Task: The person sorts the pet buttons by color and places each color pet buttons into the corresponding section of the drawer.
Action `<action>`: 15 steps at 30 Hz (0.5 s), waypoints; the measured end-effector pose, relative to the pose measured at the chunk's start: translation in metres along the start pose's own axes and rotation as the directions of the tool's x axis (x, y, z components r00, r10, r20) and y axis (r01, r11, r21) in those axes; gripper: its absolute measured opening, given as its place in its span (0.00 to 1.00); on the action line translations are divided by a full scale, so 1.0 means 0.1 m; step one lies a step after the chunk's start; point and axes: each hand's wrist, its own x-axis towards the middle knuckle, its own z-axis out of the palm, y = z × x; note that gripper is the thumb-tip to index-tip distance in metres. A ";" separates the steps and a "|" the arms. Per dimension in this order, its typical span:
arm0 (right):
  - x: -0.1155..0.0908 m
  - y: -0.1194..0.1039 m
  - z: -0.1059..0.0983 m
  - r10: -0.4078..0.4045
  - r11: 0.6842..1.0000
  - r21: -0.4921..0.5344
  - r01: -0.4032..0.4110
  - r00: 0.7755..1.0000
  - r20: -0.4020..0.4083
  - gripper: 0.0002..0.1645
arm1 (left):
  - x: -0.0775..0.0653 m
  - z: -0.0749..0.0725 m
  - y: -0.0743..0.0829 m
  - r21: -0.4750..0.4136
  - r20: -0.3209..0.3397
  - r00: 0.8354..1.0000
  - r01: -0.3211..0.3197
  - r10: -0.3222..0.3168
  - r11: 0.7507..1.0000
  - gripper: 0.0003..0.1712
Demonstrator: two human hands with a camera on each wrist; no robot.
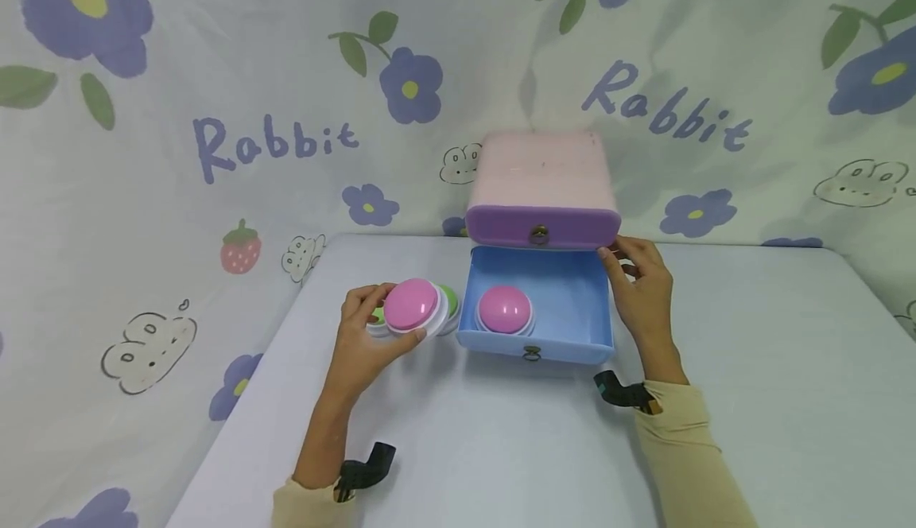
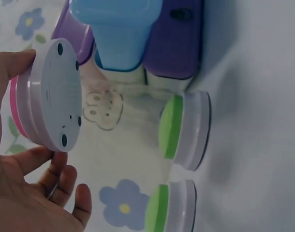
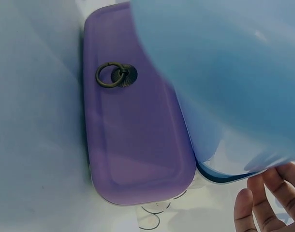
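My left hand holds up a round push button with a pink dome and white base, thumb on one side and fingers on the other. Its white underside, with dark round spots, faces the left wrist view. Two green-domed buttons stand beyond it, mostly hidden behind it in the head view. A pulled-out blue drawer has another pink button in its left part. At the drawer's right rear corner, my right hand touches the side of the drawer box with its fingertips.
Above the blue drawer is a closed purple drawer front with a ring pull. Another purple drawer front sits below. Behind the white table hangs a cloth printed with flowers and rabbits.
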 end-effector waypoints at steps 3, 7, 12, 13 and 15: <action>0.02 -0.01 -0.02 0.001 1.000 -0.001 -0.001 1.000 -0.006 0.20 | 0.03 0.04 0.07 -0.018 0.000 1.000 0.012 -0.012 1.000 0.43; 0.02 -0.02 -0.02 0.012 1.000 -0.003 -0.012 1.000 -0.012 0.21 | 0.08 0.11 0.16 -0.020 0.006 1.000 0.014 -0.014 1.000 0.43; -0.01 -0.01 0.00 0.018 0.999 -0.027 -0.018 1.000 0.002 0.22 | 0.14 0.20 0.30 -0.037 -0.015 1.000 -0.025 0.024 0.999 0.42; -0.01 -0.01 0.00 0.017 0.999 -0.032 -0.016 1.000 0.006 0.22 | 0.15 0.23 0.33 -0.047 -0.020 0.999 -0.034 0.033 0.998 0.42; 0.00 -0.01 0.00 0.008 1.000 -0.024 -0.008 1.000 0.003 0.22 | 0.18 0.29 0.39 -0.063 -0.023 0.998 -0.052 0.051 0.997 0.42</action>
